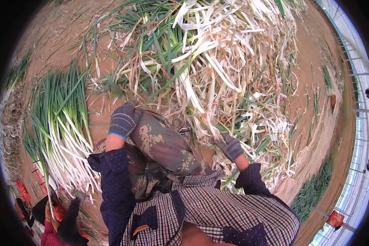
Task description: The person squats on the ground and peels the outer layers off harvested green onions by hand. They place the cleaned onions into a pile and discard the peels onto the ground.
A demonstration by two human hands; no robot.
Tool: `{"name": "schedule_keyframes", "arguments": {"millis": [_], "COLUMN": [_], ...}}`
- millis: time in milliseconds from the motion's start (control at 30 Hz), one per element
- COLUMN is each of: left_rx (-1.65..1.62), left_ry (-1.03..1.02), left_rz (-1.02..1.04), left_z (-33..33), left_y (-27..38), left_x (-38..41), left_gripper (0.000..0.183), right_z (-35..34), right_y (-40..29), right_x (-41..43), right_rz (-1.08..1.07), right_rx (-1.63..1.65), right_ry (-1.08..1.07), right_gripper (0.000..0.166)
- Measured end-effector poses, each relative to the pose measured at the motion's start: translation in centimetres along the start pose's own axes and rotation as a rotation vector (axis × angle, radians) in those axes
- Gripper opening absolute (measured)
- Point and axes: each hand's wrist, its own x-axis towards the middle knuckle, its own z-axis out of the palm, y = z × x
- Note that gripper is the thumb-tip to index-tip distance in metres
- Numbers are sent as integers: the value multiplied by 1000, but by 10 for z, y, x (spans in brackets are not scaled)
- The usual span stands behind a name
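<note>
My left hand (125, 119), in a grey knitted glove with a blue cuff edge, rests on my knee in camouflage trousers and holds nothing that I can see. At the lower right, my right hand (229, 147), in a matching glove, grips the root end of a leek-like green onion (192, 92). Its white stalk points up and away from me, and dry outer leaves hang around it. Beyond my knees rises a large heap of stripped, dry onion leaves (233, 61). The fingertips of my right hand are partly hidden among the leaves.
Peeled green onions (64, 132) lie in a row on the soil to the left, white ends towards me. At the lower left is another person's hand (51, 216), near an onion. More greens (315, 184) lie at the lower right, beside the greenhouse wall (356, 123).
</note>
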Motion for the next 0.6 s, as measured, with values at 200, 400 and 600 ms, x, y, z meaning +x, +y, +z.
{"name": "schedule_keyframes", "arguments": {"millis": [200,400,600], "left_rx": [-15,-163,-133], "left_ry": [8,10,121], "left_rz": [66,108,183], "left_z": [14,15,30], "left_y": [15,27,32], "left_x": [23,26,35], "left_gripper": [37,32,29], "right_z": [4,24,111], "right_y": [-22,23,166], "right_x": [-94,-138,-256], "right_rz": [332,545,706], "right_rx": [427,329,-49], "right_ry": [-105,-147,-1040], "right_gripper": [41,45,94]}}
